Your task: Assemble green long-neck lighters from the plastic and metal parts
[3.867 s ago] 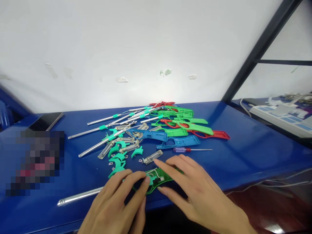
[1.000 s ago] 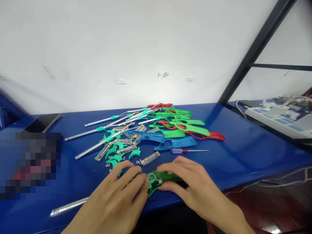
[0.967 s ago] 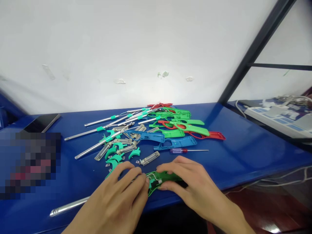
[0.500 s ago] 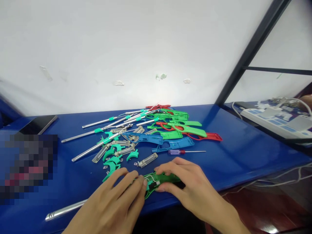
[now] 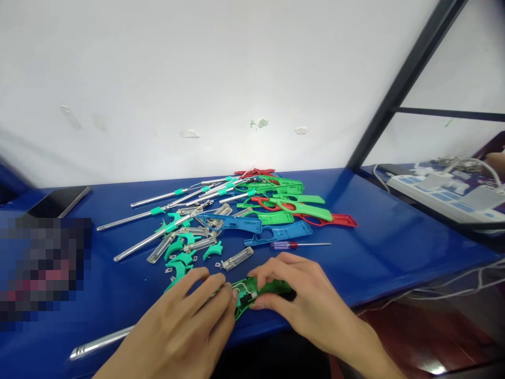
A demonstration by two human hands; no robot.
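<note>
At the table's front edge, a green half-shell of a long-neck lighter (image 5: 272,287) lies inside up, with a white wire and a small black part showing in it. Its metal tube (image 5: 101,342) sticks out to the left beneath my left hand (image 5: 197,316). The fingers of that hand are closed over the front of the shell and hide much of it. My right hand (image 5: 295,289) holds the handle part, thumb on the near rim and fingertips on the far one. A clear fuel tank (image 5: 238,259) lies just beyond my hands.
Behind are blue half-shells (image 5: 280,232), green and red half-shells (image 5: 335,220), metal tubes (image 5: 138,245) and teal triggers (image 5: 213,250). A screwdriver (image 5: 282,245) lies right of centre. A phone (image 5: 59,202) is at the left, a power strip (image 5: 442,197) beyond the black frame (image 5: 394,95).
The whole view has shifted slightly. My right thumb and fingers have moved a little along the green shell's rims; my left hand keeps its place on it.
</note>
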